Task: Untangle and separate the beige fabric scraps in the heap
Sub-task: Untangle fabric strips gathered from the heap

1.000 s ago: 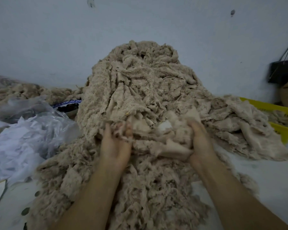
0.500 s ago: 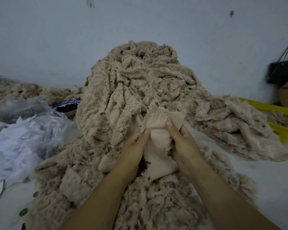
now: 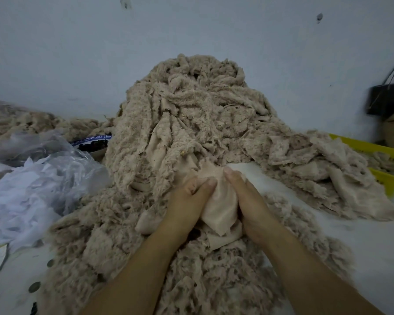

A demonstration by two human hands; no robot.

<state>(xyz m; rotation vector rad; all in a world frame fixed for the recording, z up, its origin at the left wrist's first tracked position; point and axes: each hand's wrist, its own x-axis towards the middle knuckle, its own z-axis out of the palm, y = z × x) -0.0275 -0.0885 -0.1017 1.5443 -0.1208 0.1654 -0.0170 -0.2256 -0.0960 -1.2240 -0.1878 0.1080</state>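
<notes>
One view only, head cam, so we report from that.

Both hands are low centre, at the near face of the heap (image 3: 191,114) of beige fabric scraps. We have one smooth beige scrap (image 3: 218,208) pinched between them. The left hand (image 3: 184,203) is on its left edge and the right hand (image 3: 255,208) on its right edge.

- Left fingers (image 3: 208,183): curled in, tips pressed onto the scrap's upper left part. The grip is closed on the cloth.
- Right fingers (image 3: 229,172): one digit lies straight up along the scrap's upper right edge, the rest wrap behind it. How they sit behind the cloth we cannot tell.
- The scrap's top bunches just above both sets of fingertips and touches the heap. Its lower corner hangs below the hands onto the fluffy scraps underneath.

The hands are near each other, with only the scrap's width between them.

The heap rises against the pale wall (image 3: 77,53). A flatter spread of scraps (image 3: 328,176) runs off to the right, over the white surface (image 3: 362,242) and up to a yellow crate (image 3: 389,153).

On the left is a clear plastic bag (image 3: 62,160) with white shreds (image 3: 21,196), and more beige scraps (image 3: 21,119) behind it. A black bag (image 3: 384,98) hangs at far right.
</notes>
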